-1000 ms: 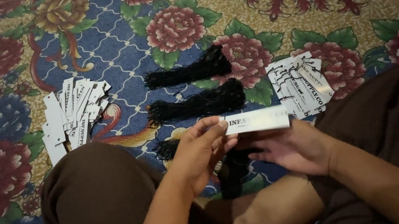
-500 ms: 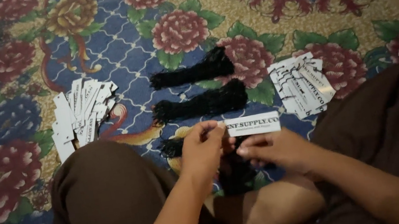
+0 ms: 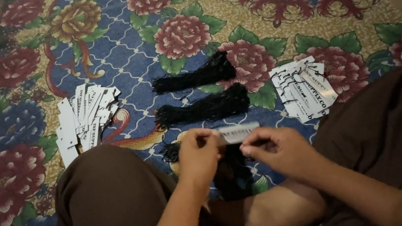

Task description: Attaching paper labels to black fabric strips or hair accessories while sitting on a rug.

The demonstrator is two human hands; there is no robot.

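Head view. Person seated on a floral carpet (image 3: 194,1), knees in brown trousers (image 3: 113,202) spread to either side, both hands low at centre.

White card tag (image 3: 239,133): a narrow rectangular strip, pale, seen nearly edge-on and tilted flat toward the camera. Dark print on its face, blurred here. It spans the gap between the two hands, long axis running left to right, lifted off the carpet.

Left hand (image 3: 199,153): fingers curled closed, thumb and fingertips pinched on the tag's left end. Right hand (image 3: 282,148): fingers drawn together at the tag's right end; thumb and forefinger appear to pinch something thin and dark there, too small to make out. The tag sits at the fingertips of both hands, not in the palms.

Below the hands, a dark bundle of black strings (image 3: 232,172) lies between the knees, partly hidden by the wrists.

Farther out on the carpet: two more bundles of black string, upper bundle (image 3: 195,76) and lower bundle (image 3: 206,109), lying parallel, well apart from the hands. Fanned pile of white tags (image 3: 83,118) at left, near the left knee. A second pile of tags (image 3: 304,88) at right, with dark strings showing on them.
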